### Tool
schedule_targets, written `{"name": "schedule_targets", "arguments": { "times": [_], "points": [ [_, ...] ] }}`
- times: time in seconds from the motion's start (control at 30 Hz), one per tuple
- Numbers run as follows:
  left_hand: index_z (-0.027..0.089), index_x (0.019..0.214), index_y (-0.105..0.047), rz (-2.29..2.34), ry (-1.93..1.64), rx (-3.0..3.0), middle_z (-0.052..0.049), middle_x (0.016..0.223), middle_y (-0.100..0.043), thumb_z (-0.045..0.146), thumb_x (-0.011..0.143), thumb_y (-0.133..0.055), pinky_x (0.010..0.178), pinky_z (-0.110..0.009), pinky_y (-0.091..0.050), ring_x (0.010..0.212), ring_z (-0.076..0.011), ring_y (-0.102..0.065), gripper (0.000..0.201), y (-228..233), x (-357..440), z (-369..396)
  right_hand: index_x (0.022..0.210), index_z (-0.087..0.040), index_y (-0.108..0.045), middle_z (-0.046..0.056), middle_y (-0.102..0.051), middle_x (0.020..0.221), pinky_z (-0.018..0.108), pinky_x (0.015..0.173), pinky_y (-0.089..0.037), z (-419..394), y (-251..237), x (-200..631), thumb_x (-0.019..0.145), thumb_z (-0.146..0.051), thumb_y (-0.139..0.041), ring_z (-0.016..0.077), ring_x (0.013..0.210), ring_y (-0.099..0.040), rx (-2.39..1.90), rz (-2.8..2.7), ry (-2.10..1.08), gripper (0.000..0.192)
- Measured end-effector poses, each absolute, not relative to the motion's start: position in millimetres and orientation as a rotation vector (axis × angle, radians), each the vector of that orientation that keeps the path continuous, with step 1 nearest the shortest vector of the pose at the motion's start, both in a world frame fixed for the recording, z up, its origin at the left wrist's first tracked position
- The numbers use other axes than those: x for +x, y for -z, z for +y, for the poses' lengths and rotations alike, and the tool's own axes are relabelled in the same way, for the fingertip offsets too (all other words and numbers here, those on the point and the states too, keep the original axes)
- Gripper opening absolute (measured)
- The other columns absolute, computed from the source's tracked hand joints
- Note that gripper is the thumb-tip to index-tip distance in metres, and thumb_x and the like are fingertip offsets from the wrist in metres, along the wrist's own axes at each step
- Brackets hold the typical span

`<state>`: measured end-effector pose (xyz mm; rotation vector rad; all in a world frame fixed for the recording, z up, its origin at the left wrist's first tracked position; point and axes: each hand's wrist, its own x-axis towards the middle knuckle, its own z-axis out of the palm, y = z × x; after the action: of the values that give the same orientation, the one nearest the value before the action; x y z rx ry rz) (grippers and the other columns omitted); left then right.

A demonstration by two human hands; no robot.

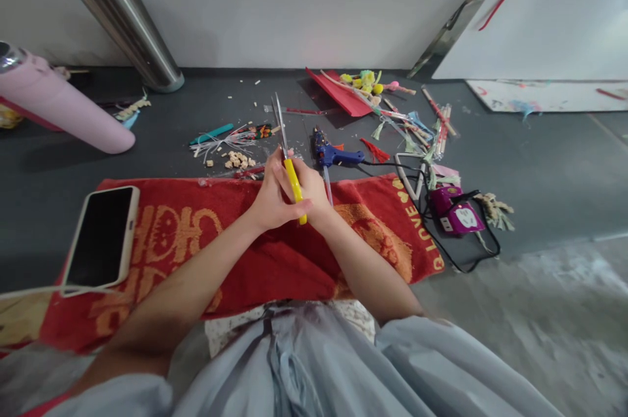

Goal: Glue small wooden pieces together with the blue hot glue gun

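**Both hands closed on yellow-handled scissors, over the red towel**

Where the two bare forearms come together above the red towel (196, 234), the left hand (271, 198) and right hand (314, 191) meet and touch. Both are closed around the yellow-handled scissors (294, 184); the yellow handle shows between the palms, the thin metal blades point up and away.

Phone (101, 237) lies screen up, dark, on the towel's left end, well apart from the hands.

Just beyond the hands on the dark bench (540, 168): blue glue gun (336, 155), small pale beads (238, 160), a bundle of white strands (220, 142). Right of the towel, a purple power block (456, 213) with black cord.

Farther off: red folder (343, 97) with coloured pompoms (366, 81) and loose sticks beside it. Pink bottle (63, 109) lying at far left; steel flask (130, 24) near the wall.
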<state>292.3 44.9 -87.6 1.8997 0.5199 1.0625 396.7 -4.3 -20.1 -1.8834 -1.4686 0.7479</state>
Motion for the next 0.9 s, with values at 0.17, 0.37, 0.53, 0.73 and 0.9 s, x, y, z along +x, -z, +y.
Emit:
{"name": "schedule_targets", "arguments": {
  "times": [0.17,0.37,0.53,0.73,0.9],
  "points": [
    [0.024,0.142,-0.035,0.459,-1.069,1.877,-0.016,0.142,-0.04,0.057,0.062,-0.078,0.118,-0.054,-0.029,0.137,-0.0337,-0.038,0.097,88.9,289.9,48.4,0.102,-0.016,-0.059,0.01,-0.07,0.094,0.031,0.069,-0.041,-2.2,21.8,397.1,0.094,-0.052,-0.04,0.0245,0.083,-0.067,-1.916,-1.523,-0.681,0.041],
    [0.022,0.139,-0.04,0.47,-1.075,1.845,-0.015,0.14,-0.043,0.058,0.059,-0.081,0.119,-0.053,-0.028,0.137,-0.0344,-0.038,0.096,87.5,289.2,50.8,0.1,-0.017,-0.059,0.009,-0.071,0.09,0.03,0.067,-0.039,1.4,22.8,397.4,0.094,-0.054,-0.039,0.0224,0.077,-0.065,-1.929,-1.547,-0.661,0.043],
    [0.023,0.139,-0.038,0.508,-1.041,1.821,-0.016,0.143,-0.042,0.066,0.056,-0.079,0.119,-0.052,-0.028,0.139,-0.0342,-0.038,0.102,86.5,289.2,51.6,0.098,-0.018,-0.058,0.009,-0.07,0.09,0.03,0.067,-0.04,2.7,22.8,397.2,0.094,-0.056,-0.038,0.0219,0.077,-0.065,-1.918,-1.529,-0.684,0.043],
    [0.03,0.131,-0.04,0.565,-1.15,1.723,-0.012,0.134,-0.052,0.075,0.078,-0.05,0.102,-0.043,-0.047,0.127,-0.026,-0.051,0.071,74.3,285.1,61.2,0.1,-0.018,-0.057,0.011,-0.071,0.096,0.031,0.07,-0.043,-5.0,16.1,399.6,0.093,-0.057,-0.041,0.025,0.087,-0.067,-1.903,-1.569,-0.695,0.043],
    [0.025,0.105,-0.053,0.864,-1.44,1.91,-0.005,0.099,-0.062,0.055,0.092,-0.046,0.085,-0.036,-0.049,0.091,-0.0173,-0.061,0.032,55.4,269.1,73.5,0.105,-0.015,-0.056,0.013,-0.07,0.097,0.033,0.073,-0.045,-14.7,9.6,399.1,0.092,-0.061,-0.041,0.027,0.089,-0.067,-1.935,-1.678,-0.571,0.05]
  ]
}}
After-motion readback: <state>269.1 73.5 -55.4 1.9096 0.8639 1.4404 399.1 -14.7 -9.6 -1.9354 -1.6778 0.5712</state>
